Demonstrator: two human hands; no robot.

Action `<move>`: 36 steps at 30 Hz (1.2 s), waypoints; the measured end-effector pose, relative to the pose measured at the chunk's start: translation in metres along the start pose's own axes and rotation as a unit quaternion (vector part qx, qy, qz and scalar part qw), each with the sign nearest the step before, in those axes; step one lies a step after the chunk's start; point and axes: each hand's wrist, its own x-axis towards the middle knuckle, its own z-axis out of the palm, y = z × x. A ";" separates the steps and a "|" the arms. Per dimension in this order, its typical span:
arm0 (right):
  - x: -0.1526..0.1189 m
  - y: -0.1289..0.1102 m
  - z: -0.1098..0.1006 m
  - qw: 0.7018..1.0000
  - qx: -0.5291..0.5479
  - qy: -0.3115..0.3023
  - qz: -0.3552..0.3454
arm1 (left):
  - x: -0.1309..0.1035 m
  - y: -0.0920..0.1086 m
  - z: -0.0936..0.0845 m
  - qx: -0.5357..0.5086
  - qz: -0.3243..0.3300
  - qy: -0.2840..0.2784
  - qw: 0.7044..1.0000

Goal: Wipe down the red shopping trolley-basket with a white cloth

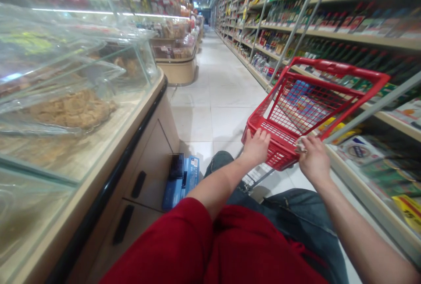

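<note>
A red plastic shopping cart [280,156] stands in front of my knees, with its tall handle frame and grid flap leaning away. My left hand [257,147] has its fingers hooked over the cart's near left rim. At the near right corner, my right hand [314,157] is closed around a small crumpled whitish cloth or tissue [300,144], which lies against the red rim. Parts of the right hand's fingers are hidden behind the cloth. The lower frame of the cart shows only in part between my legs.
A glass-fronted food case [144,62] on a wooden cabinet [148,157] runs along the left. Beside its base, a blue box [190,179] sits on the tiled floor [226,119]. Stocked shelves [378,38] line the right, close to the cart. Another display counter [176,71] stands farther ahead.
</note>
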 end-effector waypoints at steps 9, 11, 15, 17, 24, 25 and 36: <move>-0.005 -0.010 -0.003 0.999 0.024 -0.017 -0.027 | -0.006 -0.012 0.000 -0.026 -0.019 0.012 0.999; -0.007 -0.007 -0.007 1.000 0.019 0.007 0.015 | -0.006 -0.018 0.001 -0.031 -0.021 0.011 0.999; -0.009 -0.032 0.002 0.998 0.055 -0.003 0.007 | -0.007 -0.016 0.003 -0.024 -0.008 0.006 1.000; -0.007 -0.050 0.011 0.996 0.077 -0.024 -0.026 | -0.008 -0.014 0.004 -0.018 0.005 0.010 1.000; -0.011 -0.030 0.001 0.999 0.013 -0.031 0.013 | -0.009 -0.015 0.008 -0.015 -0.013 0.017 1.000; -0.013 -0.025 -0.003 0.999 -0.001 -0.026 0.031 | -0.009 -0.014 0.008 -0.018 -0.013 0.016 1.000; 0.000 -0.078 0.019 0.997 0.016 -0.066 -0.020 | -0.008 -0.018 0.001 -0.034 -0.062 0.000 0.997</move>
